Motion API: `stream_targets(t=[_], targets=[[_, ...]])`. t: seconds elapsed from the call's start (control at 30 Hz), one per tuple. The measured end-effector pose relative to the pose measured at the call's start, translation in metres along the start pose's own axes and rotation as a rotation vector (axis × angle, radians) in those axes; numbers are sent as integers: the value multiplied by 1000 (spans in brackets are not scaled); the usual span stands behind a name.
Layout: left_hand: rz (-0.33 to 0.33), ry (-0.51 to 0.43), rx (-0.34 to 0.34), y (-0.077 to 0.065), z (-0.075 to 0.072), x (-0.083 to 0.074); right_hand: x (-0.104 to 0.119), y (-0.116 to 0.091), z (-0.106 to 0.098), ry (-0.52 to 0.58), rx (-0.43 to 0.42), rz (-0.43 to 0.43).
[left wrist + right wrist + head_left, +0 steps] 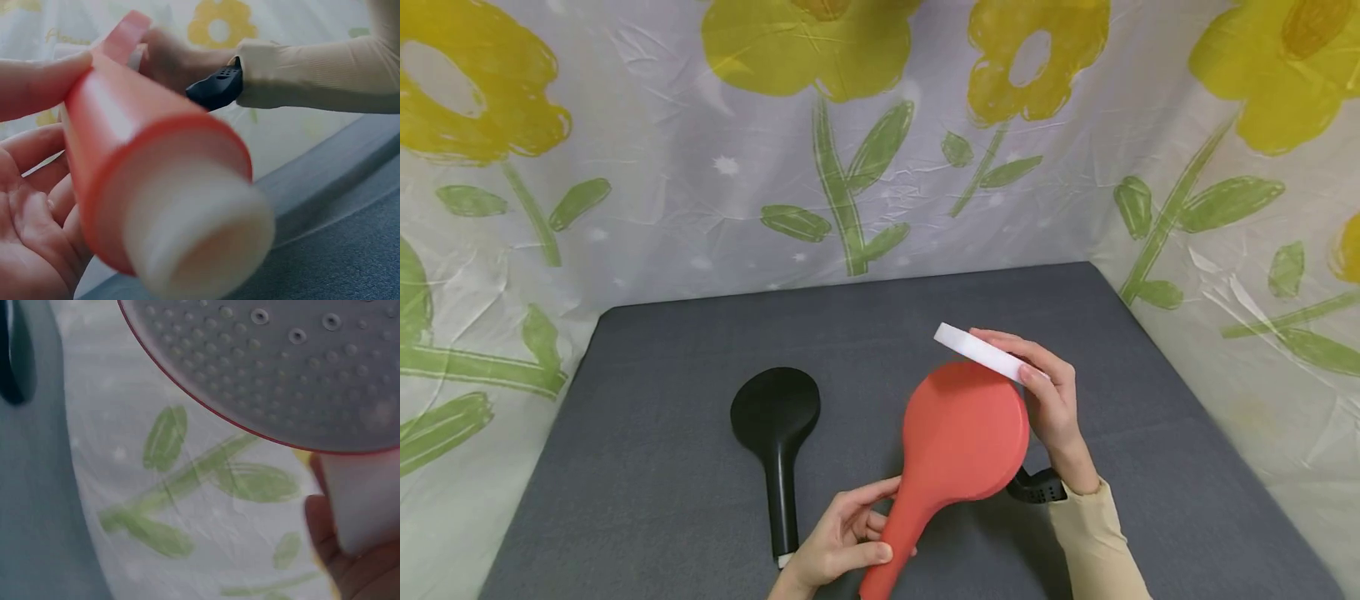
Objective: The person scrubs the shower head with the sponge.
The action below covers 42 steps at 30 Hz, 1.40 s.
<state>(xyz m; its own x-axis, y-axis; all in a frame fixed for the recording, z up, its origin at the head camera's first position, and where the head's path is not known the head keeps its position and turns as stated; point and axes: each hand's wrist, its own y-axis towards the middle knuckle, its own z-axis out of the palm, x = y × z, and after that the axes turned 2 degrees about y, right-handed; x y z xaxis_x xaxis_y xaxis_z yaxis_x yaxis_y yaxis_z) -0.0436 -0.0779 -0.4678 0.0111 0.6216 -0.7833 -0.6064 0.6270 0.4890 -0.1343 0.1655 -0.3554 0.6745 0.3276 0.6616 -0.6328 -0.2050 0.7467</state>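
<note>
Handle (904,535) of the red shower head (966,433), at five o'clock, is pinched by the left hand (841,540) — presumably for steadiness — while the right hand (1054,402) pinches a white sponge-like block (983,353) beside its one-o'clock edge; a black shower head (777,408) lies at nine.

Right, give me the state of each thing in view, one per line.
Red shower head: tilted, smooth back up, handle in the left hand.
White block: pinched in the right hand, at the red shower head's upper edge; contact unclear.
Black shower head: lying on the table, smooth side up, not gripped.
Black strap: worn on the right wrist.
Flowered cloth: hanging, creased.
</note>
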Motion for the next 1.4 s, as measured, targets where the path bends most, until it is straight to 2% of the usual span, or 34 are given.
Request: stream_targets(t=[0.07,0.1,0.17,0.2,0.3,0.37,0.47,0.57,0.73,0.83,0.9,0.97,1.07,1.13,1.2,1.27,1.4], targets=[[7,88,-23,1,2,0,-3,-5,-6,-4,-24,104],[16,164,-43,1,4,0,-3,-7,-9,-9,-25,143],[21,364,-111,2,7,1,-1,-8,-13,-37,-16,177],[29,502,-147,3,8,1,2,-7,-14,-69,-2,178],[42,954,-254,6,13,2,16,-1,-8,-244,36,118],[63,1192,-318,9,15,2,27,4,2,-401,35,67],[96,1404,-391,11,17,1,41,10,18,-597,25,-22],[155,1547,-456,13,18,3,50,13,31,-666,36,-121],[303,1714,-525,16,16,5,55,13,42,-660,58,-287],[379,1787,-564,18,14,5,56,12,44,-682,29,-325],[411,1823,-586,18,13,5,56,11,41,-716,-9,-281],[418,1848,-597,18,12,4,57,10,37,-748,-44,-188],[387,1874,-599,17,11,4,56,6,32,-797,-71,-46],[357,1889,-596,15,10,4,54,4,32,-813,-66,-14],[335,1900,-596,14,8,5,50,2,35,-822,-53,-50],[337,1906,-601,14,7,7,44,0,43,-848,-27,-133],[367,1917,-630,15,4,11,31,-10,64,-984,89,-291]])
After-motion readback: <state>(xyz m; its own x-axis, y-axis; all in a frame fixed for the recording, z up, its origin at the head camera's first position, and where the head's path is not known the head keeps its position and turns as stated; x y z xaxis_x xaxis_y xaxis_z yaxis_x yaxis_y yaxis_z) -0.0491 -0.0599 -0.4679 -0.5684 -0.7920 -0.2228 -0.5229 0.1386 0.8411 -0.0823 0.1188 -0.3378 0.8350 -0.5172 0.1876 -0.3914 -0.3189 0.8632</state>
